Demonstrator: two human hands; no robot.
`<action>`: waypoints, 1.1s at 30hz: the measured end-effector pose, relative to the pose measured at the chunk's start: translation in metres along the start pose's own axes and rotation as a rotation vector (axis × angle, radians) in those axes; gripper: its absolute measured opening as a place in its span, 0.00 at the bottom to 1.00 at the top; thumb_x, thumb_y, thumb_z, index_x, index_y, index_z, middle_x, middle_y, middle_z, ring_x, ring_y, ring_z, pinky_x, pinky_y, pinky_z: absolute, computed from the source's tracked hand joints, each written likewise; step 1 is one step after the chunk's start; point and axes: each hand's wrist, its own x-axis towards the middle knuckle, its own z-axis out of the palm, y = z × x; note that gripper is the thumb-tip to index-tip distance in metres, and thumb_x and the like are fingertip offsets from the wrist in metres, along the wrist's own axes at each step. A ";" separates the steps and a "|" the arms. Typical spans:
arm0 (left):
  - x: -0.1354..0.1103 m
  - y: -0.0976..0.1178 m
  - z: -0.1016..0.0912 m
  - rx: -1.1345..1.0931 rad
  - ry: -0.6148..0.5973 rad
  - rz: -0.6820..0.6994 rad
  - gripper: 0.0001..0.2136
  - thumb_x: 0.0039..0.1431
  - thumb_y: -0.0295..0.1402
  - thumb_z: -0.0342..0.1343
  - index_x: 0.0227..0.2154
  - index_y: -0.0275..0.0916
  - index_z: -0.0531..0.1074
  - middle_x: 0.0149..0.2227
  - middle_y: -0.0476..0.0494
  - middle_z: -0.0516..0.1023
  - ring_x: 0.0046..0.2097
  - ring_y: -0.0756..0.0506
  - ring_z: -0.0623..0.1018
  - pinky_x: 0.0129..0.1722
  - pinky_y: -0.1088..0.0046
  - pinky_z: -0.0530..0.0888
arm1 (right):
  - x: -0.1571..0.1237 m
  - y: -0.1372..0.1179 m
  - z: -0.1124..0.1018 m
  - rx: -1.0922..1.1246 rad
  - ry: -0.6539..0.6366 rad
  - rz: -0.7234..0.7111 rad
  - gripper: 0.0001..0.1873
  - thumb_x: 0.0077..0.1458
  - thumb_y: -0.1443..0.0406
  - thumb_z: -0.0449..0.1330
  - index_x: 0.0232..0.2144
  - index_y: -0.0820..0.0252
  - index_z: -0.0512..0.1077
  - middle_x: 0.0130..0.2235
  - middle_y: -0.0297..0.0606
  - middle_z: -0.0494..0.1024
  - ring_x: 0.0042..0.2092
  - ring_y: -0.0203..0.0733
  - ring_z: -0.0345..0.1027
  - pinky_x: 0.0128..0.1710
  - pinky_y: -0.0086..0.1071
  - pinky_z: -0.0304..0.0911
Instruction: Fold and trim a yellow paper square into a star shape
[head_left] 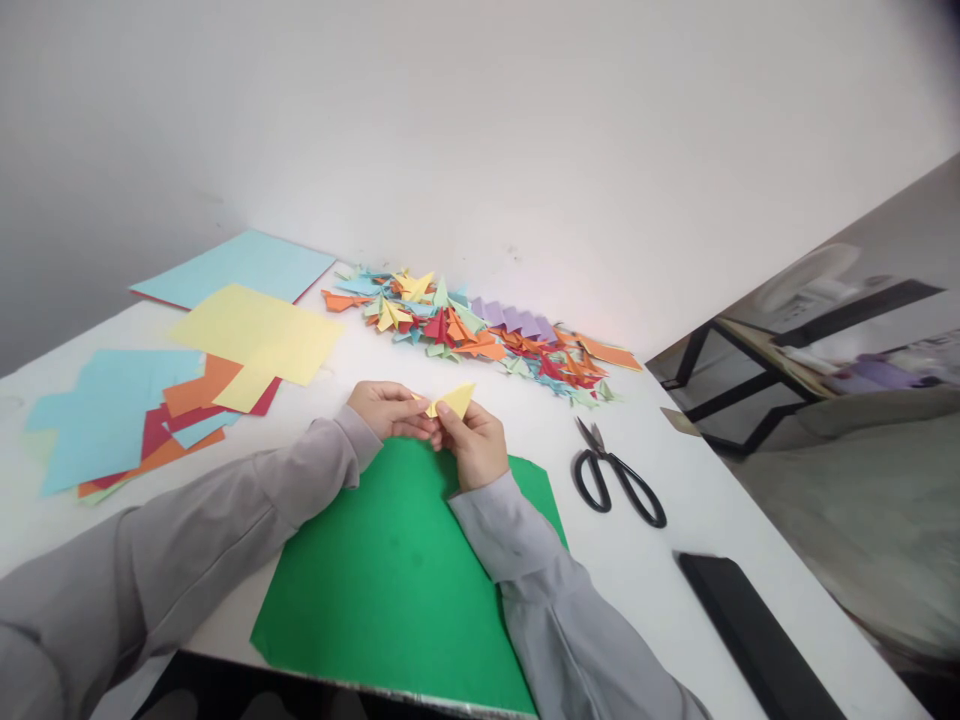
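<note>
A small folded piece of yellow paper (456, 400) is held between both hands, just above the far edge of a green sheet (390, 550). My left hand (390, 408) pinches its left end between thumb and fingers. On the other side my right hand (476, 440) grips it, with the thumb lying along its near face. A pointed wing-like corner sticks up to the right past the right thumb. The fingers hide the lower part of the fold.
Along the wall lies a heap of folded paper planes (457, 325) in many colours. Loose paper sheets (120, 410) and a blue sheet stack (232, 265) are at left. Black-handled scissors (619, 478) and a long black object (757, 630) lie to the right, near the table's edge.
</note>
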 end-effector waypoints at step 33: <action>-0.002 -0.004 0.002 0.045 -0.054 0.045 0.10 0.31 0.23 0.64 0.19 0.29 0.68 0.13 0.45 0.72 0.17 0.50 0.73 0.20 0.74 0.72 | -0.005 -0.004 0.003 -0.136 -0.053 -0.046 0.19 0.42 0.52 0.57 0.15 0.61 0.63 0.13 0.29 0.65 0.13 0.29 0.55 0.13 0.24 0.50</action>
